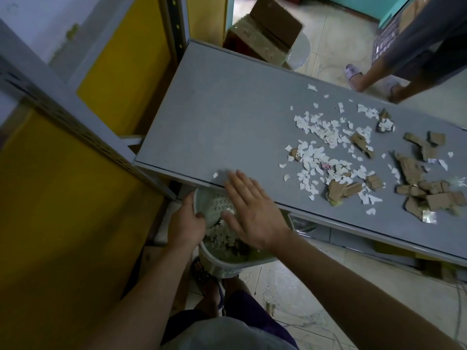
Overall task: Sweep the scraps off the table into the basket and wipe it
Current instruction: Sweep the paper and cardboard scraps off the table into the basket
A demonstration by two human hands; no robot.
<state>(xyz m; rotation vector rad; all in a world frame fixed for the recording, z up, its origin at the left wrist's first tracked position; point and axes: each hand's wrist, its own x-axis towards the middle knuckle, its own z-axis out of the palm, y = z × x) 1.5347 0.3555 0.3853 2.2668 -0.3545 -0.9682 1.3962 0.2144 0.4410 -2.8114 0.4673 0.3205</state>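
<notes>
The left hand (187,223) holds the rim of the pale green basket (227,267) in a closed grip, and the basket sits just under the near edge of the grey table (222,117). White scraps (222,237) already lie inside the basket. The right hand (255,210) is flat with straight fingers, holding nothing, and it reaches across the table edge above the basket. One small white piece (215,175) lies just beside its fingertips. The left half of the table is bare grey surface. The paper scraps (318,147) and the brown cardboard pieces (414,170) cover the right half, some near the front edge. A metal shelf frame (83,122) stands close on the left. Another person's legs (394,72) stand beyond the far edge.
</notes>
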